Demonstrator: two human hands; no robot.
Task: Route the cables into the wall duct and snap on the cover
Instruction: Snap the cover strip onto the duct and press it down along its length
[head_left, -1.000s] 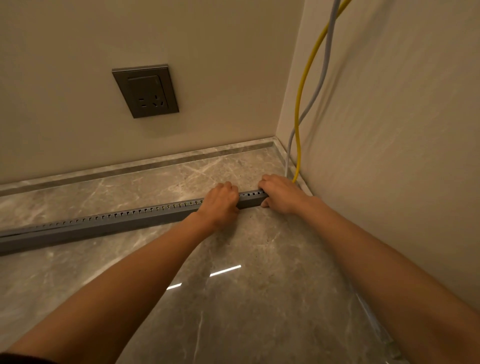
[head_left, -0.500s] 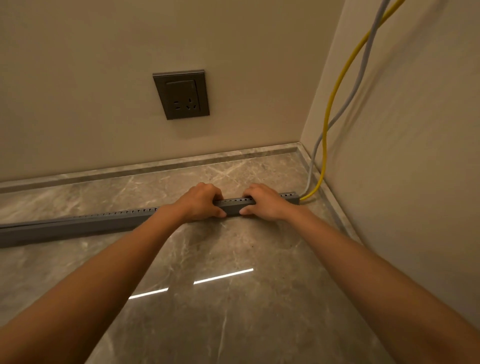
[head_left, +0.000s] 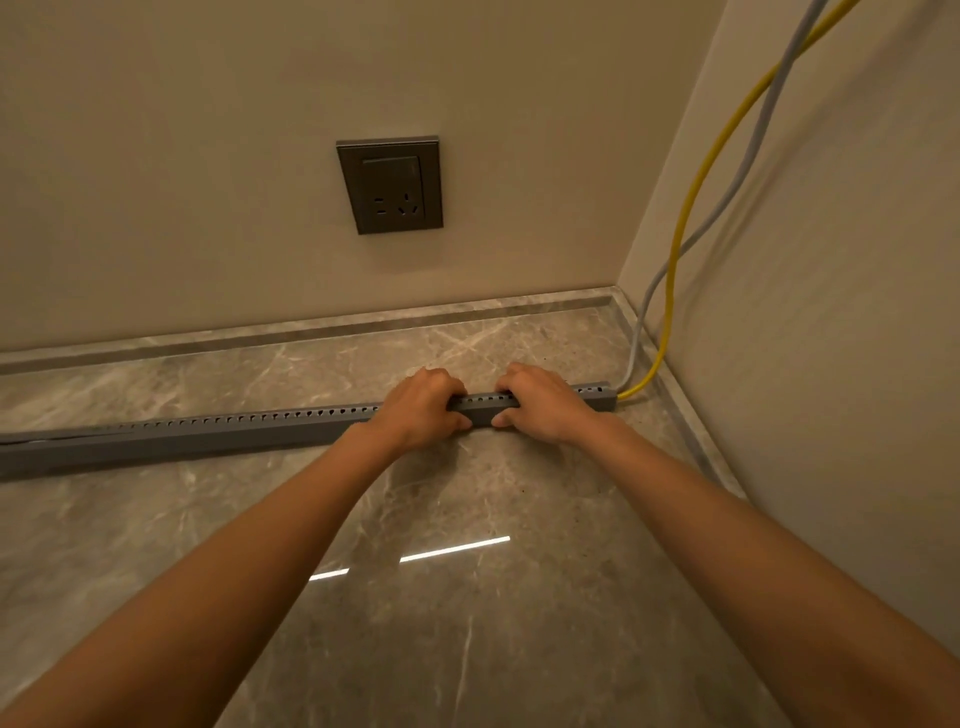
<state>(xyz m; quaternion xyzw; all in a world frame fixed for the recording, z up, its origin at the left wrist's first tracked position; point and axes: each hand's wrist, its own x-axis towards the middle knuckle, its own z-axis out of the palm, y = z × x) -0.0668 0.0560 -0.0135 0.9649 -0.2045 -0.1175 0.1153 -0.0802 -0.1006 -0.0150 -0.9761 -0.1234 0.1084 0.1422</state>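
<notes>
A long grey slotted duct (head_left: 218, 434) lies flat on the marble floor, running from the left edge to near the right wall. My left hand (head_left: 423, 408) and my right hand (head_left: 543, 402) both clasp it side by side near its right end, fingers curled over the top. A yellow cable (head_left: 680, 249) and a grey cable (head_left: 727, 200) hang down the right wall and enter the duct's right end (head_left: 605, 397). At the far left the cover looks slightly lifted from the duct.
A dark wall socket (head_left: 390, 184) sits on the back wall above the duct. A marble skirting (head_left: 311, 327) runs along the back wall and the right wall. The room corner is at the right, behind the cables.
Both hands have shifted left along the duct, away from its right end, which now shows with the cables entering it. The view has also swung to the left.
</notes>
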